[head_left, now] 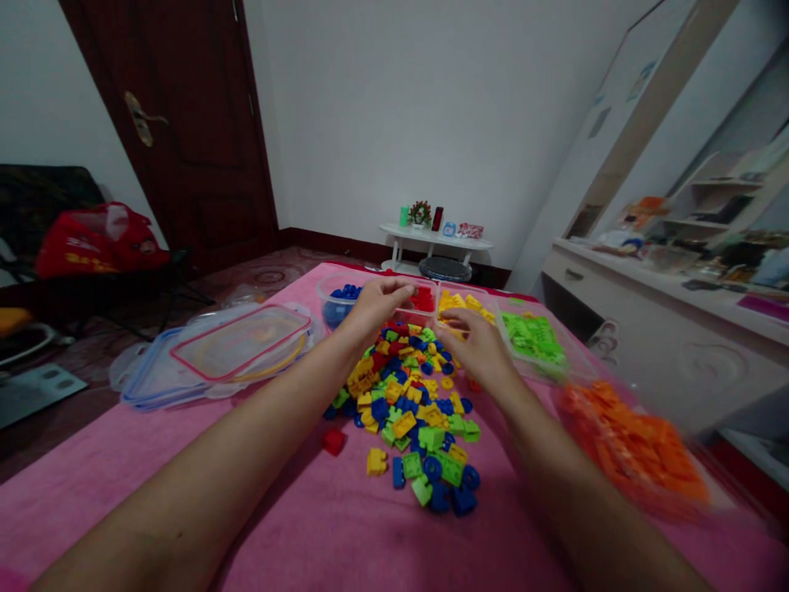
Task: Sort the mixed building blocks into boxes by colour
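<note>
A heap of small plastic bricks [412, 404] in blue, yellow, green and red lies on a pink cloth [320, 526] in front of me. My left hand [375, 302] hovers over the heap's far edge, next to the tub of red bricks [422, 299]. Its fingers are curled together, and what they hold is hidden. My right hand [479, 347] rests at the heap's far right, just below the tub of yellow bricks [463, 304]. Its fingers are drawn in toward the thumb, and nothing in them can be made out.
Clear tubs stand beyond the heap, holding blue bricks [338, 306], green bricks [533, 337] and, nearer on the right, orange bricks [634, 448]. Several stacked lids [234, 347] lie to the left. A lone red brick [334, 441] sits apart. A white dresser [647, 329] stands on the right.
</note>
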`<action>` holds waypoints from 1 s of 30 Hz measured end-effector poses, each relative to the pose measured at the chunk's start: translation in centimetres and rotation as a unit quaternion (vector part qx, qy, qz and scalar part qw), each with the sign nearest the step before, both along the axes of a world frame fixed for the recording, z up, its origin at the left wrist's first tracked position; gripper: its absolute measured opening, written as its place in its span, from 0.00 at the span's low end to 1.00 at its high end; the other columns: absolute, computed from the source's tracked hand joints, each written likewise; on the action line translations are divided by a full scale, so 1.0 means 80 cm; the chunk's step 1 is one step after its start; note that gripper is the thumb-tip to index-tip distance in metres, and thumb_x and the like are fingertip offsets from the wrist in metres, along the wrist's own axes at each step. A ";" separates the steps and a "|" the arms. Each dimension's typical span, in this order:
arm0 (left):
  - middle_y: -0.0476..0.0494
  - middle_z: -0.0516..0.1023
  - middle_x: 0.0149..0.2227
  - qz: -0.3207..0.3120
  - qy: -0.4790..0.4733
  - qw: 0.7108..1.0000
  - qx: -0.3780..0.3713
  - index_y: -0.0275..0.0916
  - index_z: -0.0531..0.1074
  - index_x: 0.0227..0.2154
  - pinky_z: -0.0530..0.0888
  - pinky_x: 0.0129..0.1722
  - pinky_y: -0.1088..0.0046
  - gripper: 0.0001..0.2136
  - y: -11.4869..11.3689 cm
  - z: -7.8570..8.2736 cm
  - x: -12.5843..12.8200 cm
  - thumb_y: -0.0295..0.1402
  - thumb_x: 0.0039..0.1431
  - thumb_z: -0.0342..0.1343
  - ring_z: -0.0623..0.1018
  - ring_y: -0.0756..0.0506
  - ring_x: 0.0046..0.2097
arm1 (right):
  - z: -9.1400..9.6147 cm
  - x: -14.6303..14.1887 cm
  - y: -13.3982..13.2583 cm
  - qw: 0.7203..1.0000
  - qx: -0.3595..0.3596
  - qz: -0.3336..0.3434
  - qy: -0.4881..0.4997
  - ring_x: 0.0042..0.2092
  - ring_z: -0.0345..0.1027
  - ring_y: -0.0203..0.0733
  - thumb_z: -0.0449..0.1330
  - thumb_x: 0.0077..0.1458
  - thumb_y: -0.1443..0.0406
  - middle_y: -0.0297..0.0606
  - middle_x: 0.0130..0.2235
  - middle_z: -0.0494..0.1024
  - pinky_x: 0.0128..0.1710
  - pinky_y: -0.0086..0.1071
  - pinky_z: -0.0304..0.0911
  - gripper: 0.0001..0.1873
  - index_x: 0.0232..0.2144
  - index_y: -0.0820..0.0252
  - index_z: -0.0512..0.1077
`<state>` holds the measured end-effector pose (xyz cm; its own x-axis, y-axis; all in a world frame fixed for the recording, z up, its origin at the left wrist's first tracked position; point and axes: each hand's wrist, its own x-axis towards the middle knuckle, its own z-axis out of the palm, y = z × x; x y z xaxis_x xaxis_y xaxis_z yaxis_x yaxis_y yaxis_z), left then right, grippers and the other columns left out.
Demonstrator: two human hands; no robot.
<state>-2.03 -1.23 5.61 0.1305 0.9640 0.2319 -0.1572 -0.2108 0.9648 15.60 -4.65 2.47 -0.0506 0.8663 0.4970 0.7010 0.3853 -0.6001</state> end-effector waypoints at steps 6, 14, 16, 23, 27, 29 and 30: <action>0.43 0.78 0.35 0.028 -0.028 0.999 0.026 0.35 0.75 0.32 0.65 0.25 0.81 0.13 0.007 0.021 -0.031 0.37 0.43 0.62 0.73 0.53 0.28 | 0.004 -0.117 -0.099 0.917 0.019 0.321 -0.235 0.54 0.58 0.45 0.62 0.49 0.56 0.39 0.50 0.70 0.59 0.44 0.47 0.22 0.47 0.54 0.70; 0.44 0.79 0.33 0.079 -0.008 0.995 0.064 0.36 0.75 0.31 0.65 0.25 0.81 0.12 0.018 0.024 -0.048 0.37 0.44 0.61 0.74 0.53 0.28 | -0.005 -0.095 -0.087 0.891 -0.016 0.262 -0.369 0.51 0.60 0.46 0.57 0.52 0.65 0.40 0.45 0.72 0.58 0.46 0.43 0.09 0.36 0.57 0.75; 0.44 0.79 0.33 0.082 -0.013 0.994 0.067 0.36 0.75 0.31 0.64 0.25 0.82 0.11 0.016 0.030 -0.051 0.36 0.45 0.61 0.74 0.54 0.28 | 0.010 -0.077 -0.079 0.886 -0.072 0.232 -0.395 0.47 0.64 0.47 0.59 0.50 0.61 0.40 0.42 0.74 0.54 0.45 0.50 0.09 0.33 0.56 0.77; 0.44 0.78 0.33 0.091 -0.042 0.993 0.057 0.35 0.74 0.32 0.64 0.24 0.82 0.08 0.010 0.049 -0.066 0.33 0.49 0.59 0.72 0.55 0.26 | 0.068 -0.083 -0.046 0.867 -0.180 0.104 -0.453 0.36 0.72 0.48 0.59 0.49 0.55 0.42 0.32 0.79 0.34 0.35 0.61 0.12 0.30 0.53 0.79; 0.44 0.79 0.33 0.098 -0.059 0.992 0.058 0.36 0.74 0.31 0.64 0.24 0.82 0.08 0.013 0.050 -0.074 0.34 0.49 0.59 0.72 0.55 0.26 | 0.078 -0.132 -0.024 0.850 -0.149 0.072 -0.500 0.40 0.72 0.53 0.59 0.49 0.63 0.50 0.37 0.79 0.35 0.39 0.64 0.11 0.34 0.59 0.78; 0.44 0.79 0.32 0.102 -0.066 0.991 0.054 0.36 0.75 0.31 0.65 0.24 0.81 0.08 0.014 0.051 -0.077 0.34 0.48 0.59 0.73 0.55 0.26 | 0.077 -0.154 -0.015 0.838 -0.148 0.088 -0.517 0.42 0.72 0.54 0.58 0.49 0.66 0.51 0.39 0.79 0.36 0.41 0.65 0.11 0.35 0.59 0.78; 0.44 0.79 0.32 0.102 -0.070 0.991 0.052 0.36 0.75 0.31 0.64 0.24 0.81 0.08 0.014 0.052 -0.079 0.33 0.48 0.59 0.73 0.55 0.26 | 0.076 -0.162 -0.011 0.830 -0.151 0.100 -0.527 0.42 0.72 0.54 0.58 0.48 0.68 0.50 0.39 0.79 0.36 0.42 0.66 0.11 0.34 0.59 0.78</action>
